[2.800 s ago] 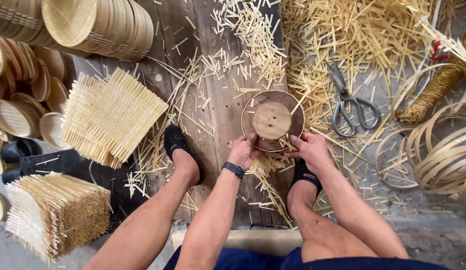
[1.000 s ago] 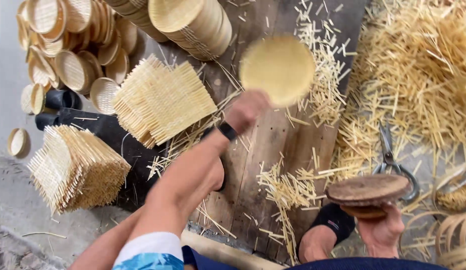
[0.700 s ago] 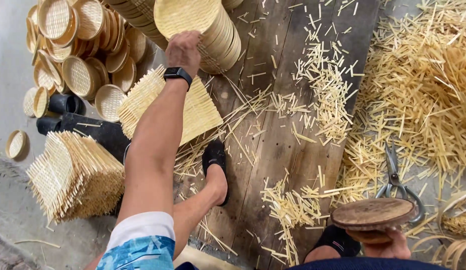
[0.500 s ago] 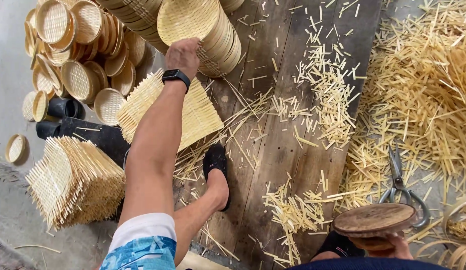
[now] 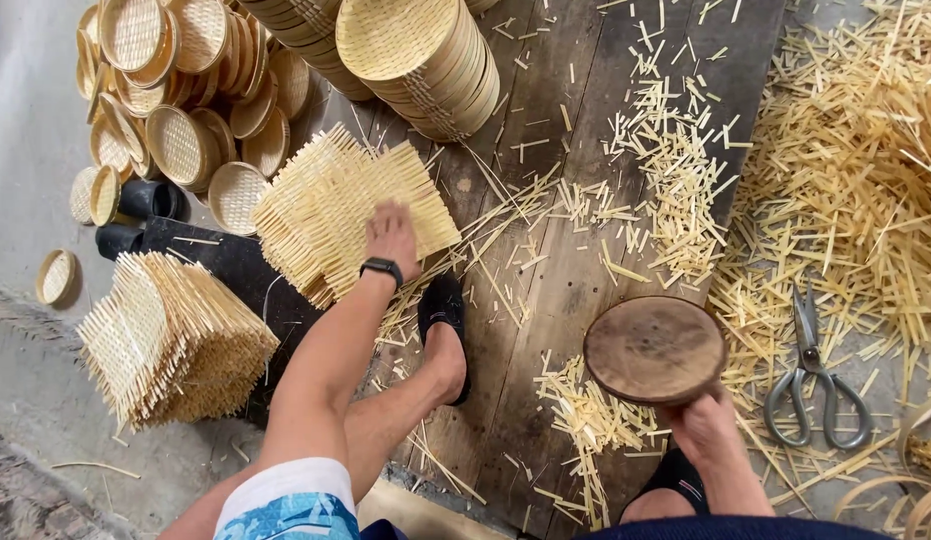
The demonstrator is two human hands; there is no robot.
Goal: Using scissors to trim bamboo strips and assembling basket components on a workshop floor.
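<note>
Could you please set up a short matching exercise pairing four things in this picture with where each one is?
Things:
1. wooden disc
2. scissors
3. woven mats
4. black shoe

Places:
A. under the left hand
B. on the straw at the right
C. held in the right hand
D. on the left foot, on the planks

Pairs: 1-C, 2-B, 3-A, 4-D

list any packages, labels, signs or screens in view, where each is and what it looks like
Small dark smartwatch: the only screen, on the wrist of the left hand, which rests on a square woven bamboo mat; black band, face dark.
No packages, labels or signs in view.
The round dark wooden disc held by the right hand is bare wood, no label.
</note>
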